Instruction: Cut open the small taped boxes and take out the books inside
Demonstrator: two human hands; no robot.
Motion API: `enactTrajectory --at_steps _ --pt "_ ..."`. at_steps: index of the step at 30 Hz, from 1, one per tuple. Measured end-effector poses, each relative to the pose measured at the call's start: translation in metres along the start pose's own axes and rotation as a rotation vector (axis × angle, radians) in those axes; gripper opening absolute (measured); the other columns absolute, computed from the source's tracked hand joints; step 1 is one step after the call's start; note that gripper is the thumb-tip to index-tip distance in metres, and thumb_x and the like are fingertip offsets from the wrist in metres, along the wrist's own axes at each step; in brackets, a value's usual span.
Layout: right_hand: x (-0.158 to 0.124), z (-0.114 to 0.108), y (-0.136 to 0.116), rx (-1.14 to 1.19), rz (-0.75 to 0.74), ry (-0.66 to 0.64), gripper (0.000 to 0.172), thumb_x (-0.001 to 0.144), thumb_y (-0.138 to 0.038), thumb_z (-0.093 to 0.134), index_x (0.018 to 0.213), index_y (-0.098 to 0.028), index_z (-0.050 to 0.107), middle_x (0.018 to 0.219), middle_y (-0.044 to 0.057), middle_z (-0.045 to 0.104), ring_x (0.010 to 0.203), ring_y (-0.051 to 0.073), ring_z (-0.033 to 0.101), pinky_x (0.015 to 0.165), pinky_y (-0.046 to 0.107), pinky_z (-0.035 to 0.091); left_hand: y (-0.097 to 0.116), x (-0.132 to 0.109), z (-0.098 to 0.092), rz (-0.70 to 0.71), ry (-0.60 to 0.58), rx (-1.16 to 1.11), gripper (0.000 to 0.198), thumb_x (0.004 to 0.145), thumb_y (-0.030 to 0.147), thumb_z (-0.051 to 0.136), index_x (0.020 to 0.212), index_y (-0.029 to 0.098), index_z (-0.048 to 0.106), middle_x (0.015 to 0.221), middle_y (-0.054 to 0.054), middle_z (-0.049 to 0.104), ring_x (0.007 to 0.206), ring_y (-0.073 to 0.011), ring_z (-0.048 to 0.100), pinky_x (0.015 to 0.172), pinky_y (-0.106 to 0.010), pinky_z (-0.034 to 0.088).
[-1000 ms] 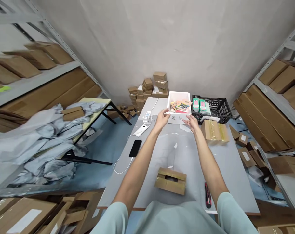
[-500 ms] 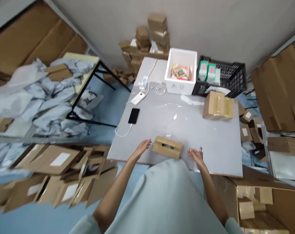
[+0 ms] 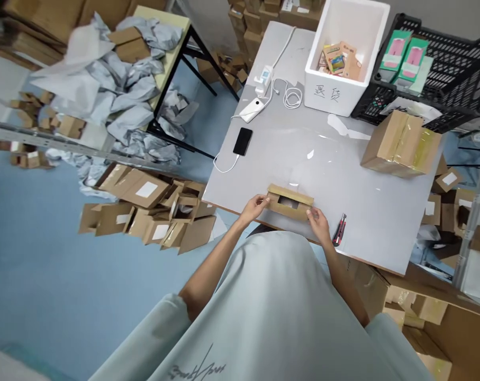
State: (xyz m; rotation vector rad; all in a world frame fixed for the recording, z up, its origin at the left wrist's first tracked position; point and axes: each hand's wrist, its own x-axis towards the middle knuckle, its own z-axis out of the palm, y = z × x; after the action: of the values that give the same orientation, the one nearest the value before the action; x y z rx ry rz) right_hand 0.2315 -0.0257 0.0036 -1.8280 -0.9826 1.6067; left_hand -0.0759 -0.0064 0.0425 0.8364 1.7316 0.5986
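A small brown cardboard box [image 3: 289,210] lies at the front edge of the grey table, its top partly open with a dark gap in the middle. At the box's left end, my left hand [image 3: 256,207] grips the cardboard between thumb and fingers. My right hand [image 3: 318,223] pinches the opposite end in the same way. What lies inside the gap cannot be made out. To the right of my right hand rests a red and black box cutter [image 3: 340,229].
On the table [image 3: 382,217] are a black phone [image 3: 243,141] on a cable, a white power strip [image 3: 252,110], a white foam bin [image 3: 329,95], a black crate [image 3: 454,79] and taped boxes [image 3: 400,143]. Flattened cartons [image 3: 144,203] lie left, an open carton [image 3: 462,328] stands right.
Both hands have closed in from beside the box and now hold its two ends. Its top gap looks wider. The camera view has shifted and tilted.
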Motion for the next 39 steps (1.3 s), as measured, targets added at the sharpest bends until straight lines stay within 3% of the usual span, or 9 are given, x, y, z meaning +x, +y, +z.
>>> enactTrajectory --at_steps 4,7,10,14,17,23,31,36,39 --pt "0.003 0.003 -0.004 -0.052 -0.059 -0.082 0.090 0.082 -0.096 0.068 0.129 -0.019 0.074 0.126 0.019 0.083 0.105 0.032 0.081 0.090 0.045 0.067 -0.017 -0.032 -0.012 0.036 0.035 -0.049 0.058 0.082 0.081 0.078 0.088 0.023 0.073 0.126 -0.016 0.083 0.138 -0.0389 0.069 0.122 -0.052 0.053" --pt "0.000 0.013 -0.009 -0.104 -0.092 -0.132 0.088 0.084 -0.094 0.067 0.128 -0.019 0.076 0.132 0.021 0.082 0.111 0.034 0.081 0.095 0.050 0.068 -0.029 -0.051 -0.021 0.060 0.114 -0.081 0.041 0.083 0.064 0.081 0.088 0.024 0.074 0.138 -0.016 0.080 0.155 -0.0403 0.059 0.120 -0.051 0.056" --pt "-0.005 0.030 -0.020 -0.171 -0.150 -0.158 0.083 0.085 -0.088 0.071 0.130 -0.019 0.077 0.138 0.021 0.081 0.115 0.035 0.081 0.104 0.054 0.067 -0.042 -0.063 -0.033 0.062 0.161 -0.098 0.024 0.082 0.042 0.080 0.094 0.022 0.076 0.155 -0.017 0.071 0.156 -0.0390 0.060 0.112 -0.048 0.062" --pt "-0.017 0.070 -0.047 -0.216 -0.234 -0.174 0.083 0.086 -0.082 0.074 0.137 -0.017 0.075 0.144 0.022 0.079 0.121 0.038 0.081 0.106 0.054 0.067 -0.063 -0.072 -0.066 0.167 0.176 -0.068 0.034 0.075 0.022 0.077 0.109 0.022 0.079 0.169 -0.017 0.059 0.165 -0.0392 0.052 0.115 -0.049 0.061" --pt "-0.030 0.119 -0.069 -0.259 -0.310 -0.193 0.083 0.087 -0.078 0.074 0.140 -0.014 0.074 0.148 0.025 0.077 0.126 0.039 0.079 0.107 0.054 0.066 -0.086 -0.080 -0.107 0.254 0.239 -0.045 0.047 0.074 0.016 0.075 0.120 0.022 0.079 0.170 -0.018 0.057 0.167 -0.0391 0.049 0.126 -0.053 0.055" --pt "-0.059 0.260 -0.097 -0.418 -0.395 -0.326 0.077 0.092 -0.072 0.073 0.144 -0.016 0.073 0.153 0.026 0.074 0.132 0.040 0.076 0.105 0.055 0.066 -0.157 -0.109 -0.220 0.289 0.448 -0.200 0.050 0.080 0.016 0.077 0.129 0.024 0.078 0.167 -0.016 0.060 0.163 -0.0383 0.055 0.126 -0.054 0.056" --pt "-0.093 0.471 -0.114 -0.558 -0.466 -0.734 0.082 0.087 -0.076 0.079 0.146 -0.019 0.073 0.156 0.025 0.072 0.130 0.040 0.078 0.104 0.057 0.069 -0.269 -0.175 -0.349 0.162 0.820 -0.333 0.043 0.086 0.022 0.080 0.129 0.025 0.077 0.161 -0.015 0.065 0.162 -0.0352 0.056 0.132 -0.054 0.049" --pt "-0.108 0.629 -0.130 -0.497 -0.550 -0.974 0.085 0.087 -0.071 0.083 0.153 -0.020 0.068 0.166 0.021 0.065 0.143 0.038 0.071 0.115 0.054 0.066 -0.333 -0.191 -0.438 0.133 1.086 -0.394 0.042 0.088 0.030 0.083 0.129 0.024 0.078 0.165 -0.014 0.064 0.163 -0.0352 0.054 0.137 -0.054 0.042" --pt "-0.115 0.721 -0.136 -0.524 -0.539 -0.991 0.080 0.089 -0.060 0.085 0.155 -0.017 0.068 0.171 0.020 0.062 0.152 0.037 0.066 0.127 0.054 0.057 -0.371 -0.183 -0.499 0.091 1.208 -0.579 0.044 0.089 0.029 0.080 0.131 0.022 0.077 0.164 -0.016 0.065 0.163 -0.0355 0.053 0.133 -0.052 0.048"
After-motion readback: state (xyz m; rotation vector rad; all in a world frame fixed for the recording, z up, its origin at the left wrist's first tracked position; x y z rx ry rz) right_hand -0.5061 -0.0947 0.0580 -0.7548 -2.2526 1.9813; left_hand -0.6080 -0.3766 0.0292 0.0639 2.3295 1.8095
